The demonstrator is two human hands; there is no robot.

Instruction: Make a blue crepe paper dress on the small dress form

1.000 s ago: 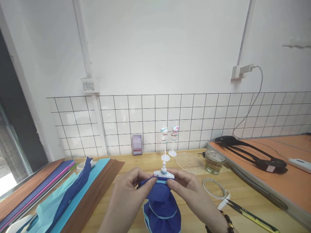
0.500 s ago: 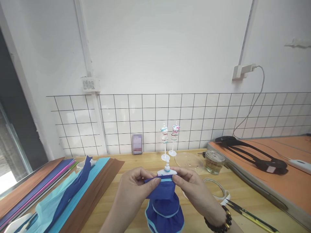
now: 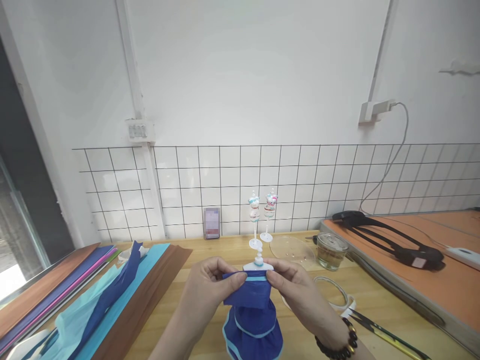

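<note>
A small white dress form [image 3: 258, 260] stands in front of me, wearing a dark blue tiered skirt [image 3: 255, 325] with light blue trim. Across its chest lies a strip of dark blue fabric [image 3: 249, 294] with a light blue band near its top edge. My left hand [image 3: 213, 285] pinches the strip's upper left part between thumb and fingers. At the upper right, my right hand [image 3: 294, 285] pinches the same strip, its fingertips partly hidden behind the form. The strip covers most of the form's torso.
Two more mini dress forms [image 3: 254, 215] stand by the tiled wall. To the right are a lidded glass jar [image 3: 332, 250], a clear disc [image 3: 292, 250], a tape roll [image 3: 332, 290] and scissors [image 3: 386, 332]. Layered coloured fabric sheets [image 3: 150, 295] lie left. A phone [image 3: 212, 223] leans on the wall.
Both hands keep their pinch on the blue strip. The strip's left side sits slightly straighter, and the skirt below has shifted a touch to the left.
</note>
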